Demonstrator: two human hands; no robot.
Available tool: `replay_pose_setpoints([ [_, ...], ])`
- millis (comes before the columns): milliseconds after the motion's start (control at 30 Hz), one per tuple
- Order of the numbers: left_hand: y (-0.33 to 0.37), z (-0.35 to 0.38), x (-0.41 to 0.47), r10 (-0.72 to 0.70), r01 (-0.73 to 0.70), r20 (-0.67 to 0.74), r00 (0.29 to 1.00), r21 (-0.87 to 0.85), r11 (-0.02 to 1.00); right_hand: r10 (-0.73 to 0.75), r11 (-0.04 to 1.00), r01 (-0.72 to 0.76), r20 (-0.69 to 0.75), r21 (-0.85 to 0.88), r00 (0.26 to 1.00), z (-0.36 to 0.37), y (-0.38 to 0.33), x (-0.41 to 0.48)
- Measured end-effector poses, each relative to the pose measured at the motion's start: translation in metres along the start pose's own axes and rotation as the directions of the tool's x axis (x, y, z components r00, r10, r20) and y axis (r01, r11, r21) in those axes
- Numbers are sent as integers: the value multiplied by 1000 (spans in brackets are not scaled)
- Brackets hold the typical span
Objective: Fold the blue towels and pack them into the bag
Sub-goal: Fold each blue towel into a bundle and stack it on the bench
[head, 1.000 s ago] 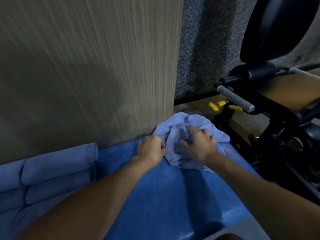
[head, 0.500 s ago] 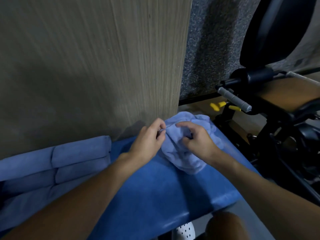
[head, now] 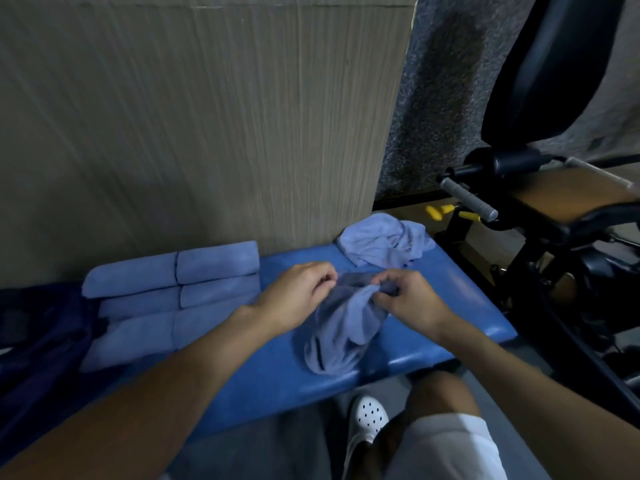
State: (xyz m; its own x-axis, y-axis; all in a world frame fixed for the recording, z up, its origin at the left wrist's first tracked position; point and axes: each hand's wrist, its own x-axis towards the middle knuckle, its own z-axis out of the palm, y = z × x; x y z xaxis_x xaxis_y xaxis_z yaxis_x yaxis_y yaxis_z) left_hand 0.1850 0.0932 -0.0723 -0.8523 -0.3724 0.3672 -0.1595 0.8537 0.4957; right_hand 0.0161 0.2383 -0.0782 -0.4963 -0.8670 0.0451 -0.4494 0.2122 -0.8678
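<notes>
A crumpled blue towel (head: 341, 336) hangs from both hands over the blue padded bench (head: 450, 306). My left hand (head: 298, 296) pinches its top edge on the left, and my right hand (head: 407, 301) pinches the same edge on the right. Another crumpled pale blue towel (head: 384, 242) lies at the bench's far right end by the wall. Several folded blue towels (head: 173, 289) lie in rows on the left part of the bench. A dark blue bag (head: 38, 334) lies at the far left, partly out of view.
A wood-grain panel (head: 207, 116) rises right behind the bench. Black gym equipment (head: 540, 209) with a grey handle and yellow knobs stands close on the right. My knee and a white perforated shoe (head: 369, 415) are below the bench's front edge.
Both hands have lifted one towel off the crumpled pile at the far right and drawn it toward me to mid-bench. One crumpled towel stays behind.
</notes>
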Motion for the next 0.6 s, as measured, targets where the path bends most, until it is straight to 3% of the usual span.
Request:
replay_pose_setpoints([
  [100,-14,25,-14,-210,210,30,977,23,978,41,999,-41,-38,1,998,-4,21,-21],
  [233,-29,56,-23,-431,428,100,897,48,902,59,993,-71,-123,-99,991,-10,52,-37],
  [433,-38,77,-23,-544,547,172,821,37,836,112,990,-124,-174,-61,978,-13,66,-48],
  [600,-37,82,-17,-597,601,84,798,-30,799,96,994,-104,-231,-23,968,-17,67,-47],
])
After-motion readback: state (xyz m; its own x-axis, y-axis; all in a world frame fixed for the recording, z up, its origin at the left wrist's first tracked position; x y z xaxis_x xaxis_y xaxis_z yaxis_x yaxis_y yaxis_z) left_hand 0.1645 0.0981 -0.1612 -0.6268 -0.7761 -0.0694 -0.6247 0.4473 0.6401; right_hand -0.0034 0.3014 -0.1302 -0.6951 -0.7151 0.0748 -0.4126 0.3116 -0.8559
